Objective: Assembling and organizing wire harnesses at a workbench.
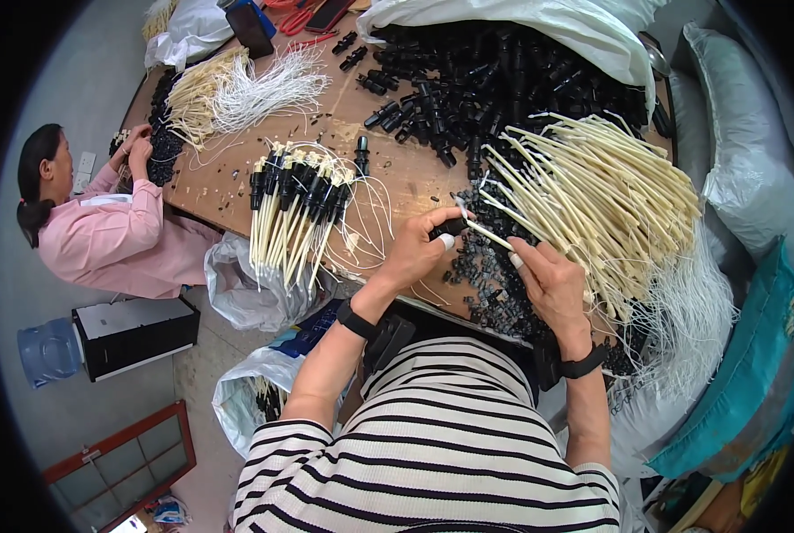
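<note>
My left hand is closed round a small black plastic fitting, which the fingers partly cover. Between the thumb and fingers of my right hand is one end of a cream sleeved wire. Its other end, whitish, reaches up to the fitting; I cannot tell whether it sits inside. Under and beyond both hands lie many small dark parts. A big bundle of cream sleeved wires with loose white ends is just right of my right hand. Left of my left hand, finished-looking fittings with cream wires lie bunched together.
Black fittings are heaped at the back under a white sack. One fitting stands alone on the brown table. More wires lie far left, near a co-worker. Full sacks crowd the right side.
</note>
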`<state>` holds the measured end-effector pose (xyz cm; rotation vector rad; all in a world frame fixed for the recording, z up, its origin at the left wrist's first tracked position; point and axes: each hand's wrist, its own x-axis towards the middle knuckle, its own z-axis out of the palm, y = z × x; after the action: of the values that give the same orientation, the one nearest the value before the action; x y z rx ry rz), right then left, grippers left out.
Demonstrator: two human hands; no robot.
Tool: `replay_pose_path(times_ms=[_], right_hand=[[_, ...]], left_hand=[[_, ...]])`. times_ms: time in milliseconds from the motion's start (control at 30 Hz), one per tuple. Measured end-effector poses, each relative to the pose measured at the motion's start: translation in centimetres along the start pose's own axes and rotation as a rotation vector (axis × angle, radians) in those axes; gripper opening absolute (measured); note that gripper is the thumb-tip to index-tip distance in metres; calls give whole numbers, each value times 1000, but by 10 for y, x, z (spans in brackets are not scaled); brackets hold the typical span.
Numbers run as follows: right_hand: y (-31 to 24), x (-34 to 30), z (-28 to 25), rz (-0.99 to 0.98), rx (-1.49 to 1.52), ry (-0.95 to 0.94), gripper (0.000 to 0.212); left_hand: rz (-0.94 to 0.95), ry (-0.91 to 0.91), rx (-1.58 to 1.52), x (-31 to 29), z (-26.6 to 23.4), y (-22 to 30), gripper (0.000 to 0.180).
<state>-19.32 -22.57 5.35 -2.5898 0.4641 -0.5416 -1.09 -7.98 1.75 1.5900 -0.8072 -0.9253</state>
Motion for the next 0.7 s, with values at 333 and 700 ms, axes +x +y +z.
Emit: replay_pose_path(times_ms=[333, 700], right_hand=[[-8, -9, -8, 194, -461, -220, 33], [4, -1, -7, 160, -72, 19, 18]], left_hand=[[527, 36, 607, -3, 7, 3, 32], [460, 30, 1017, -13, 3, 33, 46]])
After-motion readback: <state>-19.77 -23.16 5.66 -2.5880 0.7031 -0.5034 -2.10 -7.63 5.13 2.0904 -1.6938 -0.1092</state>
